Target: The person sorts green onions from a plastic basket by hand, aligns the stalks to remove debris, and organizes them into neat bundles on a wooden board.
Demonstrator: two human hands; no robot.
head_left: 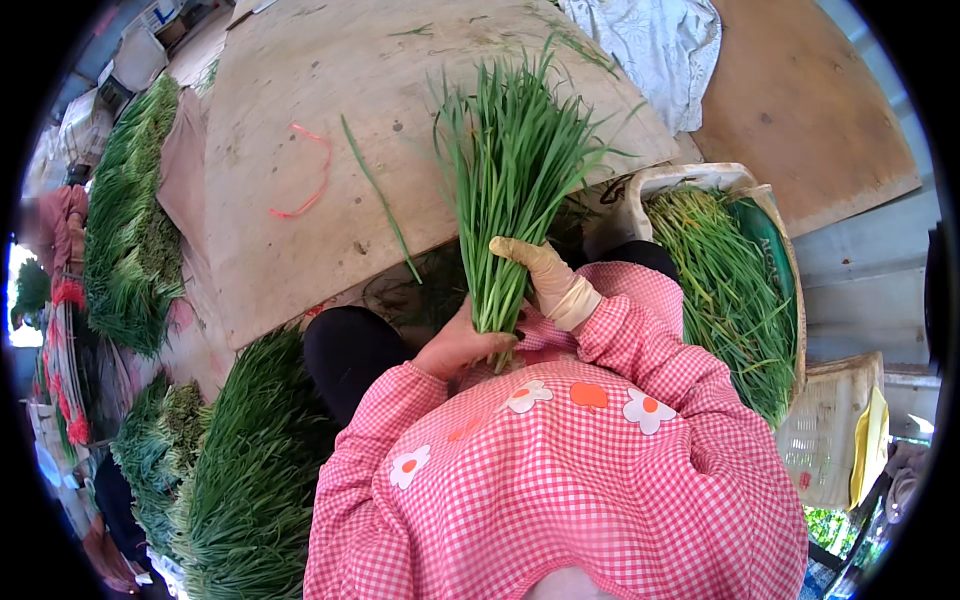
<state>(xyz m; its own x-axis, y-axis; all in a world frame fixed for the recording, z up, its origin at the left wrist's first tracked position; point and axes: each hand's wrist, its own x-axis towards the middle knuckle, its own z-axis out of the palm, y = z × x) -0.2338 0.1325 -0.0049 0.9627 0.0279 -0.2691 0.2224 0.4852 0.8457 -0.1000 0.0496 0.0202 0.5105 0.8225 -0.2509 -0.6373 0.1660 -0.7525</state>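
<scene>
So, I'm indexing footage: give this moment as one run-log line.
Left hand: grips green bundle near stem ends | Right hand: gloved, grips it higher | Board: red string, loose leaf

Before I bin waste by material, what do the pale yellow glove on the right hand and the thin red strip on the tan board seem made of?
Pale yellow glove: probably latex-like rubber, smooth; its cuff wrinkles and clings. Thin red strip: likely plastic, perhaps glossy, from its bright colour; fibre possible.

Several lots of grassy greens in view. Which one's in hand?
The centre bunch, held by the left hand and gloved right hand. The left-side piles and the loose greens in the right-side crate touch neither hand.
</scene>
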